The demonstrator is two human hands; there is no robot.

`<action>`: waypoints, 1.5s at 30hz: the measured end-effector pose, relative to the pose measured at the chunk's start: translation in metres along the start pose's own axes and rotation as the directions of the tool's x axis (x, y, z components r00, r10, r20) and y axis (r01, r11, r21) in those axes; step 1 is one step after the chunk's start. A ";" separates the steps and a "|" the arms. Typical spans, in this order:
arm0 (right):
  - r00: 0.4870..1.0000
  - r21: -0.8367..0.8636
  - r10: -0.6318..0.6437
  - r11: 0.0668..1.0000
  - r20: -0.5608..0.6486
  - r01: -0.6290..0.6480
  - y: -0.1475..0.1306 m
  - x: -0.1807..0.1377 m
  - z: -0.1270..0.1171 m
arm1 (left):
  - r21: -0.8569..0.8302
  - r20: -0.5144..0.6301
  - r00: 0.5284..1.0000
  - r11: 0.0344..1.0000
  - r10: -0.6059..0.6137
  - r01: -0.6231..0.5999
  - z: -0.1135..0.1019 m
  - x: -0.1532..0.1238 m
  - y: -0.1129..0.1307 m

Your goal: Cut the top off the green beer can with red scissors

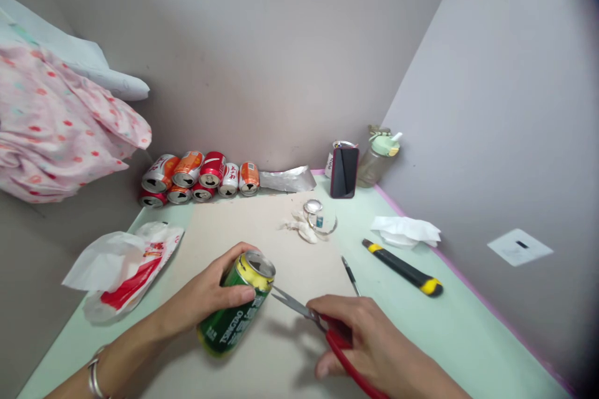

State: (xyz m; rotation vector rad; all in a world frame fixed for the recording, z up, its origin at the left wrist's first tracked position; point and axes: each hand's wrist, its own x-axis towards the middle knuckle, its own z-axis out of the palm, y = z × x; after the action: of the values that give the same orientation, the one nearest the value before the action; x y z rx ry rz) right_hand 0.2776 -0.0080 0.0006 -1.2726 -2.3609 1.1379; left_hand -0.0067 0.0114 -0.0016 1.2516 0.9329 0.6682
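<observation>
My left hand (224, 283) is closed round a green and yellow Tsingtao can (238, 312), tilted with its opened top up and to the right. In my right hand (360, 330) is a pair of scissors (299, 307) with red handles. Their blades are slightly parted, and the tips lie at the can's right side just below the rim. Whether the tips touch the metal I cannot tell. Beyond the can, a cut-off can top (312, 206), a metal ring and crumpled tissue (304, 230) lie on the beige board (234, 224).
Several stacked cans (213, 168) and a curled metal sheet (287, 179) line the back wall. A phone (344, 173) stands near a bottle (377, 159). A utility knife (402, 268), a pen (350, 274) and tissue (407, 230) lie right. A tissue pack (135, 274) lies left.
</observation>
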 end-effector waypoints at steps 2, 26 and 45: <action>1.000 0.000 0.003 1.000 0.000 -0.003 0.000 -0.001 0.000 | 0.005 0.001 1.000 1.000 -0.004 0.004 0.000 0.000 0.000; 0.993 0.162 0.063 0.984 0.102 -0.079 0.000 0.005 0.011 | 0.118 0.080 0.996 0.993 -0.033 0.023 -0.002 0.001 -0.002; 0.970 0.383 -0.012 0.920 0.243 -0.085 0.015 0.006 0.007 | 0.044 0.159 0.986 0.998 -0.052 0.046 -0.001 -0.003 0.004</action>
State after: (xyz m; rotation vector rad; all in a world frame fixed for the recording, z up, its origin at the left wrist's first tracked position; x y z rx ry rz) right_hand 0.2795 -0.0019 -0.0161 -1.0911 -2.1109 1.7590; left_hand -0.0088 0.0099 0.0026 1.2942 0.8451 0.5047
